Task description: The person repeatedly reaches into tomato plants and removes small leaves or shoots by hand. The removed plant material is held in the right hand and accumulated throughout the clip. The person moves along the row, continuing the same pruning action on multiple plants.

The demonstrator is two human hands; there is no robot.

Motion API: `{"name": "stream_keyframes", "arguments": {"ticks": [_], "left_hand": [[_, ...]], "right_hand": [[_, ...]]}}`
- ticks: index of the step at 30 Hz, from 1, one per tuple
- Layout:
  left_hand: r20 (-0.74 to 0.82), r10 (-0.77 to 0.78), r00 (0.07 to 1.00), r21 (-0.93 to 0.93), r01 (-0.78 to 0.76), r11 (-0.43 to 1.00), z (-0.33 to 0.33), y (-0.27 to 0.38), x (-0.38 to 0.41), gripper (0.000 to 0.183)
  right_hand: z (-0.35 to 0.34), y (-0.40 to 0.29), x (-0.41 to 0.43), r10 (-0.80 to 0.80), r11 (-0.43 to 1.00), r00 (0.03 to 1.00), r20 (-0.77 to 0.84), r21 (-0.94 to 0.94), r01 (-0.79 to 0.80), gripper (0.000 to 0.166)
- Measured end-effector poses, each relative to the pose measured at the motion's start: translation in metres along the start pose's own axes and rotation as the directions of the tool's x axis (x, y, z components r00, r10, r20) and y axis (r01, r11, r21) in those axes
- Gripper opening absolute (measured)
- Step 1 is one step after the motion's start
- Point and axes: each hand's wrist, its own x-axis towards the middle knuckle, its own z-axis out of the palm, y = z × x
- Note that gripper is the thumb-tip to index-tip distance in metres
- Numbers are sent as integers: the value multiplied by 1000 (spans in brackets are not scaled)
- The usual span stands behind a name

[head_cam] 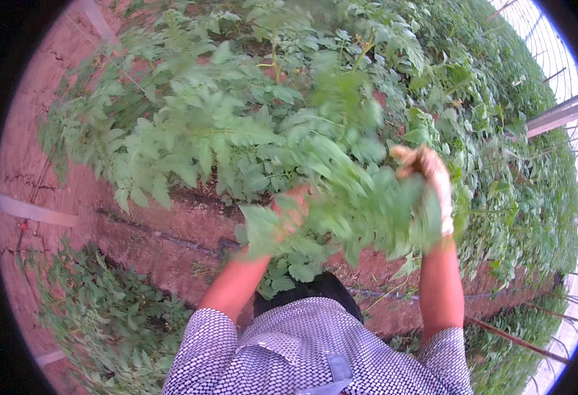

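Observation:
Leafy green plants, which look like tomato plants [170, 128], fill the bed before me. My left hand [293, 207] is partly covered by leaves, so its fingers cannot be made out clearly. A blurred leafy shoot [358, 197] stretches between both hands. At the right of that foliage is my right hand [419, 165], in what looks like a light, soiled glove. Its fingers are bent and blurred, and leaves hide the lower palm. Whether either hand grips a stem cannot be told.
A dark drip hose [170, 239] runs along the reddish soil. More plants [116, 316] grow at lower left. Grey posts [37, 211] stand at the left, and a beam [560, 118] and a thin rusty pole [521, 340] are at the right, by the greenhouse wall.

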Motion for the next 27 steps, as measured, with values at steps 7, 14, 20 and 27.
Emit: {"name": "stream_keyframes", "arguments": {"ticks": [7, 14, 20, 27], "left_hand": [[437, -112, 893, 561, -174, 809, 21, 46, 9, 34], [381, -273, 883, 317, 152, 936, 48, 28, 38, 45], [127, -322, 938, 183, 296, 937, -4, 55, 32, 48], [159, -220, 962, 288, 168, 943, 1, 31, 11, 36]], "right_hand": [[57, -113, -12, 23, 987, 958, 287, -159, 23, 21], [95, -101, -83, -80, 822, 790, 609, -408, 397, 9], [43, -23, -83, -5, 987, 964, 265, -152, 47, 20], [29, 2, -29, 21, 980, 994, 109, 194, -42, 32]]}}
